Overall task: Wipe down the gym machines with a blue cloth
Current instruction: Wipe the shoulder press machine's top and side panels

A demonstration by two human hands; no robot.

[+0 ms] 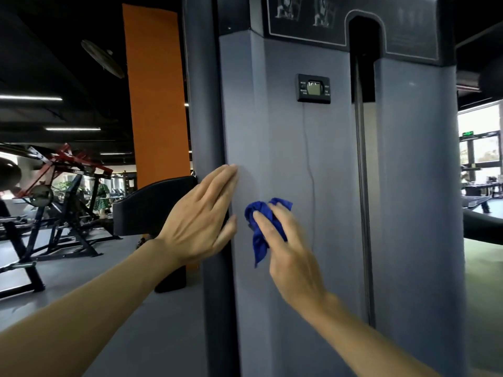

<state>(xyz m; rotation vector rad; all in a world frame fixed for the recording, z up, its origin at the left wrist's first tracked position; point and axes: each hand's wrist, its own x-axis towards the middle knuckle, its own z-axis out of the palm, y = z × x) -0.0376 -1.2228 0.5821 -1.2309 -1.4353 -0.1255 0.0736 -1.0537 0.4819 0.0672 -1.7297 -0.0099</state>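
Note:
A tall grey gym machine cover (321, 164) fills the middle of the head view. My right hand (285, 248) presses a crumpled blue cloth (262, 227) against the grey panel with its fingers stretched over the cloth. My left hand (201, 216) lies flat with straight fingers on the panel's left edge, beside the dark upright post (204, 104). The cloth sits just right of my left hand, a loose corner hanging down.
A small black display (313, 88) with a thin wire sits higher on the panel. A dark vertical slot (362, 186) runs down the cover. A black padded seat (152, 205), an orange pillar (158, 91) and red-framed machines (62, 186) stand to the left.

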